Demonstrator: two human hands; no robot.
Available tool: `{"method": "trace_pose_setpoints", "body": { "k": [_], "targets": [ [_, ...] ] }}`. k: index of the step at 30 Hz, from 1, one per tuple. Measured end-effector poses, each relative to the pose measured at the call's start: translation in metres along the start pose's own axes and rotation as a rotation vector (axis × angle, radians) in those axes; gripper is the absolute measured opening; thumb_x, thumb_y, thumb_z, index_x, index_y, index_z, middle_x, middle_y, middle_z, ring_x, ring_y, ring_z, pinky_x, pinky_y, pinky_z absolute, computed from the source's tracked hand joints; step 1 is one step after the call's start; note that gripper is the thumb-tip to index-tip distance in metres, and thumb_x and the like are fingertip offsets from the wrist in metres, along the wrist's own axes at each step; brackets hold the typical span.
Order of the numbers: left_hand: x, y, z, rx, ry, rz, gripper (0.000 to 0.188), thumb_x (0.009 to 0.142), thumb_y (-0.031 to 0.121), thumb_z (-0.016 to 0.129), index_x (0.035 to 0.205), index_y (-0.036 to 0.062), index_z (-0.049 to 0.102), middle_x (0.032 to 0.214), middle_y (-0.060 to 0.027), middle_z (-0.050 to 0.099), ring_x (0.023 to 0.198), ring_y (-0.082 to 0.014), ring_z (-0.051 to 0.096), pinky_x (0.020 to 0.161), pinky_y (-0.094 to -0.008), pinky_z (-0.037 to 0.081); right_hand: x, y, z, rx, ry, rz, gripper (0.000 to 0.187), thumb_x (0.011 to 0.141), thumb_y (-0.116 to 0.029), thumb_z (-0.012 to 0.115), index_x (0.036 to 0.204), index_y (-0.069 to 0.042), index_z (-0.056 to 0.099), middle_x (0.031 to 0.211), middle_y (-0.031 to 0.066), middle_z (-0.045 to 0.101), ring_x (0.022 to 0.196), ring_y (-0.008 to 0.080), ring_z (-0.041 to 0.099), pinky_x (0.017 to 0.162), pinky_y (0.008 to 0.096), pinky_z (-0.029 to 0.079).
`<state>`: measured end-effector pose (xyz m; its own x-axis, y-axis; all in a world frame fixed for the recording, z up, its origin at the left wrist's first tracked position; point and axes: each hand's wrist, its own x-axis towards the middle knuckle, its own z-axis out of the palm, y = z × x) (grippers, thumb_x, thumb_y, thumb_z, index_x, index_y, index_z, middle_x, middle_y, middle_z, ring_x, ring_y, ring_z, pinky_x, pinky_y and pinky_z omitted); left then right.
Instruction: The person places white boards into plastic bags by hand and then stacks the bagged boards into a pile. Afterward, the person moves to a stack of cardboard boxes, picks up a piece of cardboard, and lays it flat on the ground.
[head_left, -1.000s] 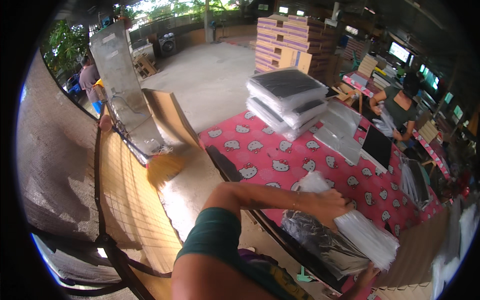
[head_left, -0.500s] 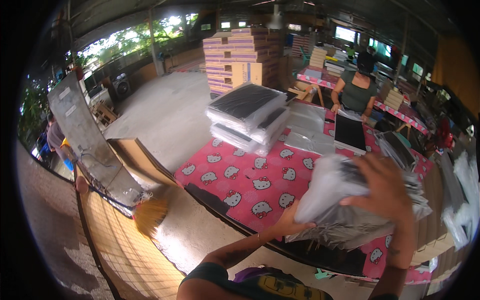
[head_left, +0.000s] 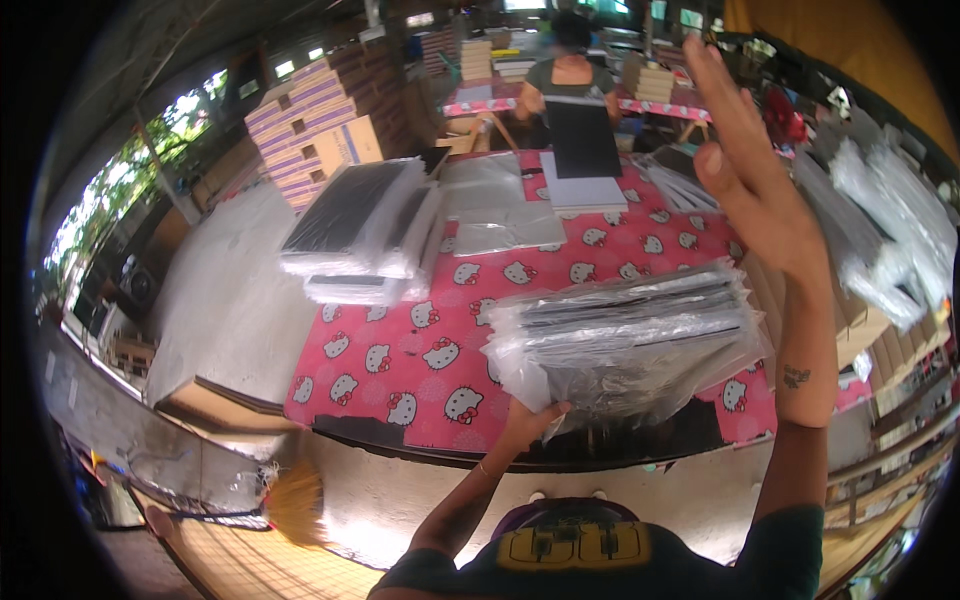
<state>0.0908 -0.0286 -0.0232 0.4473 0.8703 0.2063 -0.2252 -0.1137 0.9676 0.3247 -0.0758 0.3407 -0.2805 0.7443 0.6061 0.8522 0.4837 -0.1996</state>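
Observation:
A stack of flat dark panels in clear plastic sleeves sits at the table's near edge, its layered sleeve edges facing up. My left hand grips the stack's near left corner, thumb over the plastic and the other fingers partly hidden. My right hand is raised above the table's right side, fingers stretched out and holding nothing, apart from the stack. Farther left on the table lies another pile of plastic-wrapped black panels.
A pink patterned cloth covers the table, with clear plastic sleeves lying on it. Across it, a person holds a black panel over white sheets. Cartons stand at back left; wrapped bundles lie at right.
My right hand has come off the stack and risen. The stack's layered edges now show clearly. The view has swung right, and the person opposite has lifted the black panel upright.

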Motion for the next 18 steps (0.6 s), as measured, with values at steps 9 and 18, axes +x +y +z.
{"method": "trace_pose_setpoints", "body": {
  "k": [9,18],
  "targets": [
    [0.004,0.021,-0.005,0.077,-0.075,-0.055,0.034,0.075,0.015,0.075,0.100,0.0009,0.057,0.090,-0.0034,0.059,0.084,-0.0154,0.056,0.074,-0.0319,0.046,-0.018,-0.004,0.069,-0.170,-0.596,0.026,0.085,0.088,-0.059,0.042,0.145,-0.001,0.017,0.149,0.0218,0.020,0.139,0.0329,0.018,0.112,0.0505,0.013],
    [0.009,0.011,0.004,0.004,-0.040,0.040,0.040,0.075,0.016,0.075,0.106,0.0002,0.054,0.097,-0.0060,0.059,0.090,-0.0170,0.056,0.079,-0.0328,0.046,-0.034,-0.032,0.101,-0.249,-0.307,-0.224,0.099,0.077,-0.065,0.055,0.141,0.004,0.025,0.133,0.0258,0.041,0.122,0.0348,0.044,0.101,0.0516,0.033]
  ]
}}
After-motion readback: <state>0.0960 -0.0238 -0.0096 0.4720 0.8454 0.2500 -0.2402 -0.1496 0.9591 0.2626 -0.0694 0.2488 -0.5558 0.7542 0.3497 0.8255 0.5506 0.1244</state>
